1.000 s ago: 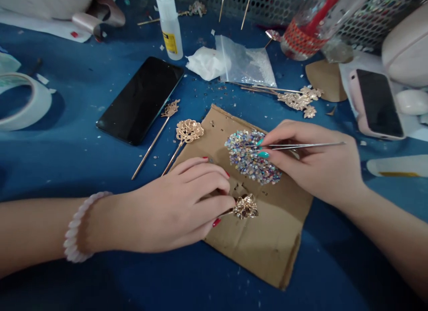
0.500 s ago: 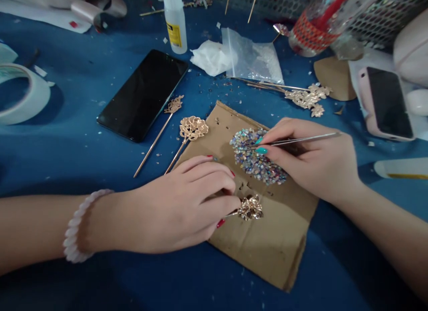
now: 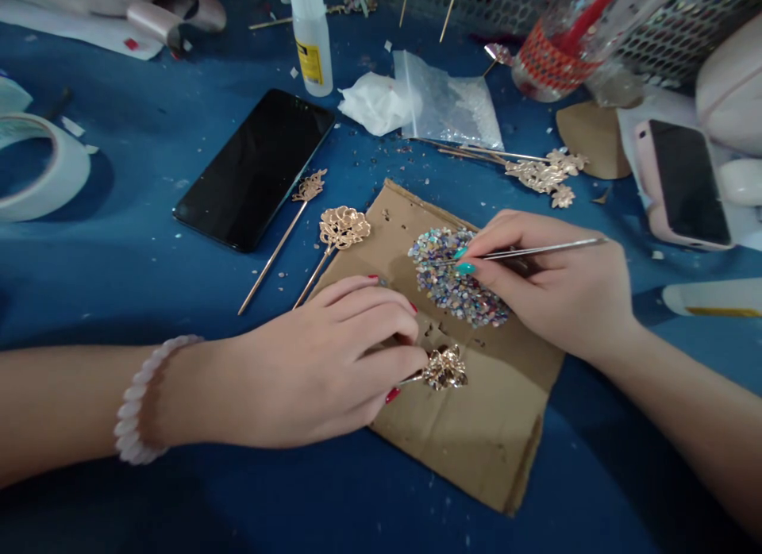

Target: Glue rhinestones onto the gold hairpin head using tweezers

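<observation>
My left hand [image 3: 333, 363] is closed round the thin stem of a gold flower hairpin [image 3: 445, 368], whose head shows past my fingertips above the cardboard [image 3: 464, 435]. In my right hand [image 3: 559, 284] is a pair of metal tweezers [image 3: 541, 249], pinched between thumb and fingers. The tweezer tips reach into a pile of small multicoloured stones [image 3: 458, 296] on the cardboard; whether they grip a stone is too small to tell. Two more gold hairpins lie beyond my left hand, one with a broad openwork flower [image 3: 345, 228], the other with a smaller head [image 3: 309, 186].
A black phone [image 3: 255, 169], a glue bottle [image 3: 312, 46], a crumpled tissue [image 3: 375, 103] and a plastic bag [image 3: 456, 109] lie behind the cardboard. Several gold hairpins [image 3: 544, 175] and a pink-cased phone [image 3: 684, 185] are at right. A tape roll [image 3: 65, 169] is at far left.
Almost nothing differs. The view has shifted very slightly; both hands keep their holds, and the tweezer tips stay in the pile of stones.
</observation>
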`<action>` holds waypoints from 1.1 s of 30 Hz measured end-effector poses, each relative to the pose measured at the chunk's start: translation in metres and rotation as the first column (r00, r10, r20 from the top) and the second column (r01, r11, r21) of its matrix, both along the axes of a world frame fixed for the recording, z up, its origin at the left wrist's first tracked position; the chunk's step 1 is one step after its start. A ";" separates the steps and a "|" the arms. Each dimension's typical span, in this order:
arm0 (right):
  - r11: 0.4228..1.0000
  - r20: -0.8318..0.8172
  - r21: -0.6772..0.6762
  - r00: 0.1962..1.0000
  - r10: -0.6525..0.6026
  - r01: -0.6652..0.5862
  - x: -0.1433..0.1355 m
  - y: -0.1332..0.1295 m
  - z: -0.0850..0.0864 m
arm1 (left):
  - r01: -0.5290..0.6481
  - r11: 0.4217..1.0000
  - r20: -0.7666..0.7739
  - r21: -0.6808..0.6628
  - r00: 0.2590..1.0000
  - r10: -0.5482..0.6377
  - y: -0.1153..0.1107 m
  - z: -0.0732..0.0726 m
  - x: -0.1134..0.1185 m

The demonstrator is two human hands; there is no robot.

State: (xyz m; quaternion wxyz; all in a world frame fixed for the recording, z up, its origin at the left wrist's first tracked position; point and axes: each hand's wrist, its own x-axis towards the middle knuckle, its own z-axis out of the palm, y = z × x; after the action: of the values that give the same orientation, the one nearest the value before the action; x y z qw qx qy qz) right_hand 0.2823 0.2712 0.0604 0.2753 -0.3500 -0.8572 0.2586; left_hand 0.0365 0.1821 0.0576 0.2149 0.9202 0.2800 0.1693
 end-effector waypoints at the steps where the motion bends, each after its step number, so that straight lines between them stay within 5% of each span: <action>1: 1.000 0.002 0.004 1.000 0.002 -0.002 0.000 0.000 0.000 | 0.001 1.000 0.000 0.000 1.000 -0.001 0.000 0.000 0.000; 18: 0.993 -0.053 0.099 0.996 0.070 -0.064 0.000 0.002 -0.003 | 0.002 1.000 -0.008 -0.011 1.000 -0.002 0.001 -0.002 0.000; 33: 0.992 -0.124 -0.020 0.985 0.117 -0.121 0.010 0.001 -0.005 | 0.012 1.000 0.009 -0.006 1.000 -0.012 0.002 -0.002 0.000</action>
State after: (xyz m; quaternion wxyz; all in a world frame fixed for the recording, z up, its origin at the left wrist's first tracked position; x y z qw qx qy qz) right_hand 0.2925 0.2721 0.0558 0.3068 -0.2854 -0.8544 0.3073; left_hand 0.0364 0.1843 0.0557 0.2198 0.9204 0.2742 0.1712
